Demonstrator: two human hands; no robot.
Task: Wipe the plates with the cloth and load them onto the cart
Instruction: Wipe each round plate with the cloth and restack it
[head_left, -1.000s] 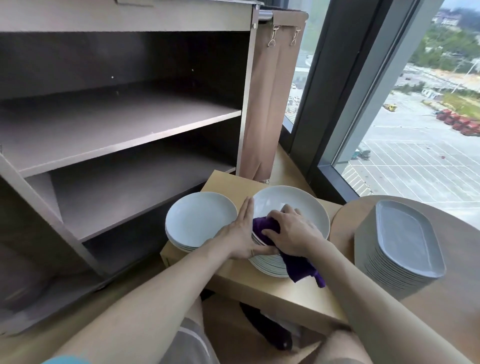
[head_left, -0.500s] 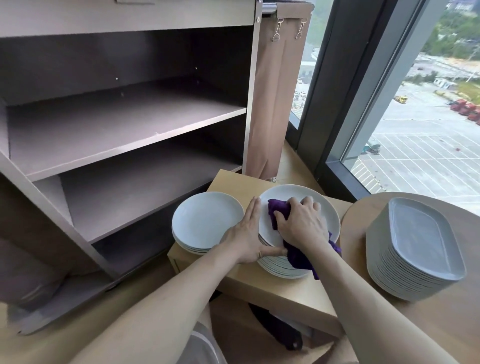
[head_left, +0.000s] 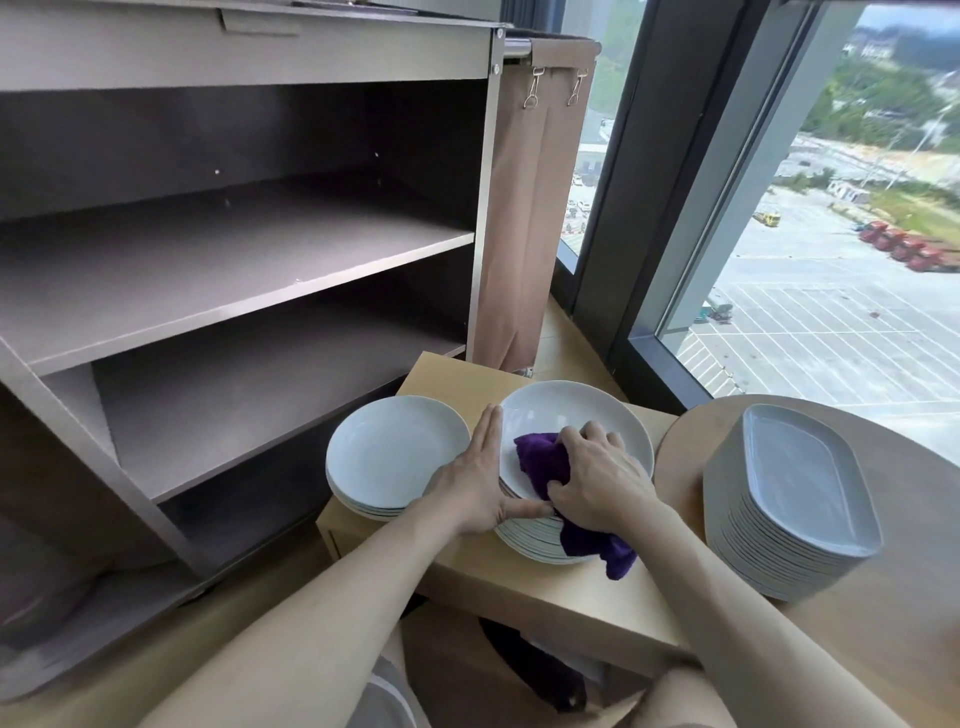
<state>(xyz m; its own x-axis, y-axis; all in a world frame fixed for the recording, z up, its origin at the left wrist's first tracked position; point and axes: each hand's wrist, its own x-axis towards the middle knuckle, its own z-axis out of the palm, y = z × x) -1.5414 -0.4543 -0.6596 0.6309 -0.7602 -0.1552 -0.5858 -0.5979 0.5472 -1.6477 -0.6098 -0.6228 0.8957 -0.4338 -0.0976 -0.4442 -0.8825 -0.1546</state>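
**At the low table by the window, a plate under the cloth**

A low wooden table (head_left: 545, 597) is standing nearest, and two bare forearms are reaching over its front edge. On it a tall stack of round plates (head_left: 540, 540) is sitting, and both hands are working there. The right hand (head_left: 602, 488) is bunching a purple cloth (head_left: 540, 460), fingers curled round it, and pressing it down into the top plate (head_left: 571, 410). A loose tail of the cloth is hanging over the near rim of the stack towards the tabletop. The left hand (head_left: 475, 486) is lying flat and straight-fingered against the left edge of that same stack, with its thumb stretching along the near rim; it is gripping nothing.

Just beside it, to the left, a shorter stack of round plates (head_left: 397, 452) is resting on the same table, close to the tall one. Off to the right a round wooden table (head_left: 909, 623) is carrying a high stack of oval platters (head_left: 795, 499), apart from the hands.

Behind the low table the cart (head_left: 234, 291) is standing with its open side facing this way, its shelves showing dark and bare of plates. A tan fabric bag (head_left: 524, 234) is hanging by metal clips from the cart's right end. Furthest off, a tall window (head_left: 831, 260) is looking out over a car park and green hillside.
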